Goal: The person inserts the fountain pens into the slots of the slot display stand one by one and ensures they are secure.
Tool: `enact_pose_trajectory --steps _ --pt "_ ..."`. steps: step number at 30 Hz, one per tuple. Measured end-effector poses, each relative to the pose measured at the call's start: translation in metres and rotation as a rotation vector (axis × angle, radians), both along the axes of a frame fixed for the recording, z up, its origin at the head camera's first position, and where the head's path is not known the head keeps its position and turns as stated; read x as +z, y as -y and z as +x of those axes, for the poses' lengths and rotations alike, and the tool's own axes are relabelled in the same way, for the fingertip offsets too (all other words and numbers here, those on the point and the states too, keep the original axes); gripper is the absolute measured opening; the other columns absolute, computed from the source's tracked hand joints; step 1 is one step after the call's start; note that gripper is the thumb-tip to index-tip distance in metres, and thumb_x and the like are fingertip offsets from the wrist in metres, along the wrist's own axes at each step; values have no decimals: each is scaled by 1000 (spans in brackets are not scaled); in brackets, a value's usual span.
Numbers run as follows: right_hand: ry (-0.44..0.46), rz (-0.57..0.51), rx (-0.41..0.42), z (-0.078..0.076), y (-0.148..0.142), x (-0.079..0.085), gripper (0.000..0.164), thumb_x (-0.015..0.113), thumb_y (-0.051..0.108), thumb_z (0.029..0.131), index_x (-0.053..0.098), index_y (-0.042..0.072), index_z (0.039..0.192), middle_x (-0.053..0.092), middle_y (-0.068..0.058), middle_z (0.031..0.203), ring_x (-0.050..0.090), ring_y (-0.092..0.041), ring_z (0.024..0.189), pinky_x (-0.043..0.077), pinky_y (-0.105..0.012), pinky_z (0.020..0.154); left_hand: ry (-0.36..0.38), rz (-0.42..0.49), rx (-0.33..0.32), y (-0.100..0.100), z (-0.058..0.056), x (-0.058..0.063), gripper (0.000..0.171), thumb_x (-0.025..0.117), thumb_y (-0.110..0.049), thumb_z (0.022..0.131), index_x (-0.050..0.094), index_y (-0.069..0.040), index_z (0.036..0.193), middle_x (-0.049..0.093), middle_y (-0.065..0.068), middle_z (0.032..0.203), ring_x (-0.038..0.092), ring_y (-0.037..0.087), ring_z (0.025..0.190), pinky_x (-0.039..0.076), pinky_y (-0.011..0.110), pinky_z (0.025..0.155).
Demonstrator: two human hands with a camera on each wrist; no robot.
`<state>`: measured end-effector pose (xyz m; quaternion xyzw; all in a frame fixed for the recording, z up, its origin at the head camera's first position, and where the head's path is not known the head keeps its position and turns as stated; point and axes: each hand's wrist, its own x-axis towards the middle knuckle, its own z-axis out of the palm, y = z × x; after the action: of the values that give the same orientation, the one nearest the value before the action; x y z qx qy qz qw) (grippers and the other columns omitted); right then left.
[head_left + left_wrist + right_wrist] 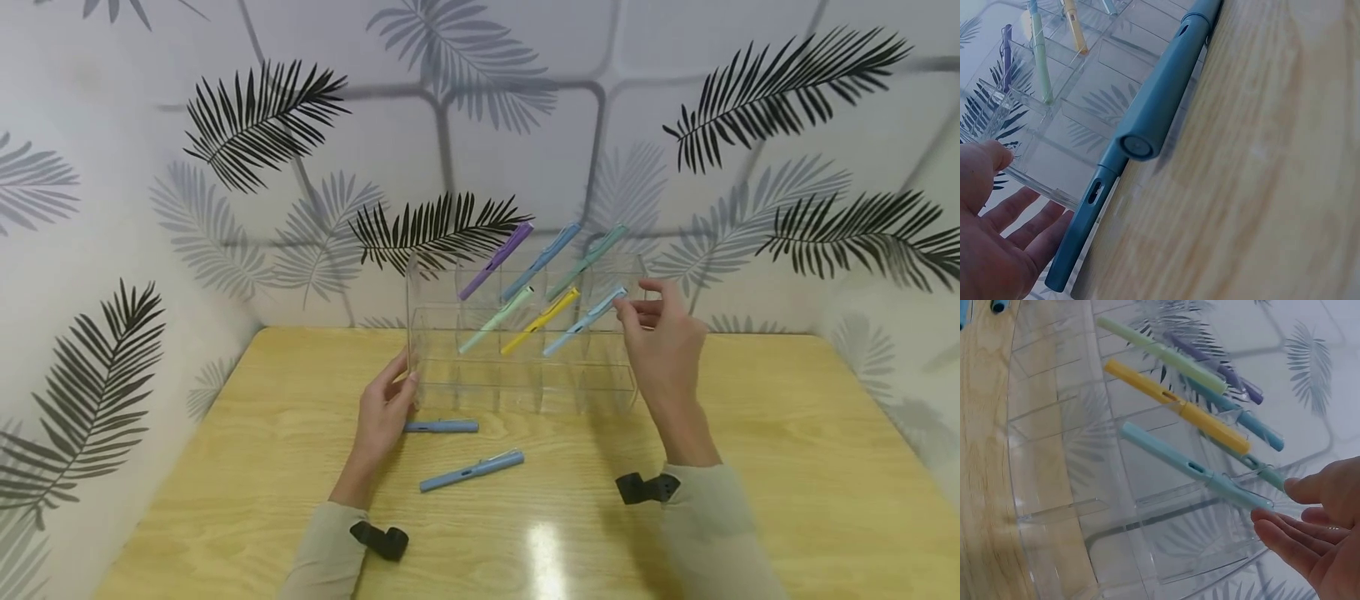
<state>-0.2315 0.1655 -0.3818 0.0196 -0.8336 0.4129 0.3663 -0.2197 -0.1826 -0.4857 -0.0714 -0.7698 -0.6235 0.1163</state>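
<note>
A clear pen stand with tiered compartments stands upright on the table. My left hand holds its lower left edge, thumb at the front and fingers behind. At the stand's right side, my right hand has its thumb and fingers apart around the upper end of a light blue pen, a fingertip touching it. A yellow pen and a pale green pen share that row. Purple, blue and green pens lean in the row above.
Two blue pens lie on the wooden table before the stand: a capped pen nearer me and another pen beside my left hand. A leaf-patterned wall rises close behind the stand.
</note>
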Motion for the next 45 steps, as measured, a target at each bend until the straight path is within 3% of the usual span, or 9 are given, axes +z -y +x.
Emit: enact_pose_trajectory --steps 4,8,14,17,22,31,36,45 --pt "-4 -27 55 8 -3 0 29 73 10 96 65 -5 120 76 -19 90 76 -32 74 45 -2 62 -7 2 4 0 -1 1 46 57 -11 106 51 -9 152 59 17 143 63 39 77 54 29 60" --pt "59 -49 104 15 -5 -7 27 73 9 96 65 -3 118 76 -17 90 75 -28 73 49 -8 59 -7 -2 5 0 -1 0 47 57 -9 106 51 -8 152 59 17 143 64 39 79 54 29 60" --pt "103 -124 239 24 -6 -20 24 73 9 96 67 -2 117 76 -15 91 71 -5 71 56 -16 63 -23 -8 5 -1 -2 -3 46 58 -8 106 52 -8 151 60 18 142 64 35 76 53 28 59" --pt "110 -163 323 28 -5 -28 23 73 6 96 67 -2 117 76 -15 91 73 -12 74 58 -21 65 -29 -13 8 -1 -2 -4 46 58 -8 105 52 -7 151 60 18 142 64 33 75 53 28 59" --pt "137 -142 432 33 0 -42 23 73 6 96 68 0 117 75 -13 95 73 -27 82 58 -21 68 -6 -19 16 -2 -1 -2 46 58 -10 106 51 -8 151 57 19 144 66 38 86 56 30 62" --pt "269 -169 536 41 20 -65 22 73 10 97 69 4 118 73 -10 101 71 -20 89 59 -24 72 23 -17 12 -2 0 1 47 57 -13 107 50 -9 153 55 17 147 66 42 99 57 31 65" --pt "327 -215 624 42 29 -77 23 73 10 97 69 -1 117 73 -12 102 71 -25 89 59 -25 73 23 -14 7 -2 0 0 47 57 -15 107 50 -10 153 55 17 147 66 41 102 57 30 65" --pt "426 -191 741 46 42 -90 25 74 6 95 69 -4 117 73 -12 102 70 -28 91 59 -29 75 -10 -12 -4 -2 0 0 46 56 -7 106 50 -9 152 58 18 144 63 45 85 54 32 61"
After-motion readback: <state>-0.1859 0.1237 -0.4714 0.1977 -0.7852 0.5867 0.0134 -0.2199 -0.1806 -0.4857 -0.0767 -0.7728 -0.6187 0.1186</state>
